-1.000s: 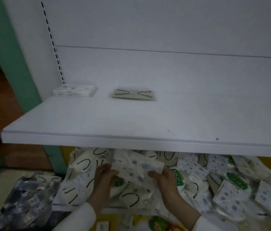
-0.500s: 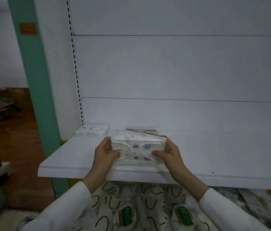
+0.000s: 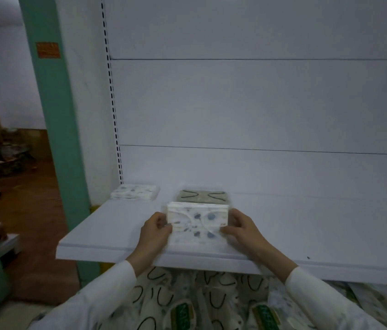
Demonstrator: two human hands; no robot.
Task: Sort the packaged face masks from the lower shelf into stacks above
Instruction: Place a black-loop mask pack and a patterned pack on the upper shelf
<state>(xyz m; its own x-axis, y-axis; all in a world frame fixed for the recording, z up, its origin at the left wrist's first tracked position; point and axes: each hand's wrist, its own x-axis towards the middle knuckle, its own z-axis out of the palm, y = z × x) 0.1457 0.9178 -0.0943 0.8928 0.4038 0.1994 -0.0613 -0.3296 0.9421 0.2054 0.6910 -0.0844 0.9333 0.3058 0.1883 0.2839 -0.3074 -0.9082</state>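
Over the front part of a white upper shelf [image 3: 306, 222], a person in white sleeves [image 3: 107, 289] holds a packaged face mask [image 3: 197, 222] — white, printed with blue-grey spots — by its two short ends. The left hand [image 3: 155, 231] pinches the left end, thumb on the near face and the other fingers curled behind it; the right hand [image 3: 242, 228] grips the right end the same way. The pack is tilted up toward the camera, its lower edge low over the board; whether it touches cannot be told. Further back on the shelf lie two low stacks: spotted packs [image 3: 134, 192] at the left, and, just behind the held pack, packs with black curved lines [image 3: 203, 196]. Below the shelf edge a loose heap of packaged masks [image 3: 211, 296] covers the lower shelf — some with green labels. A green pillar [image 3: 54, 115] bearing an orange sign [image 3: 48, 50] stands to the left
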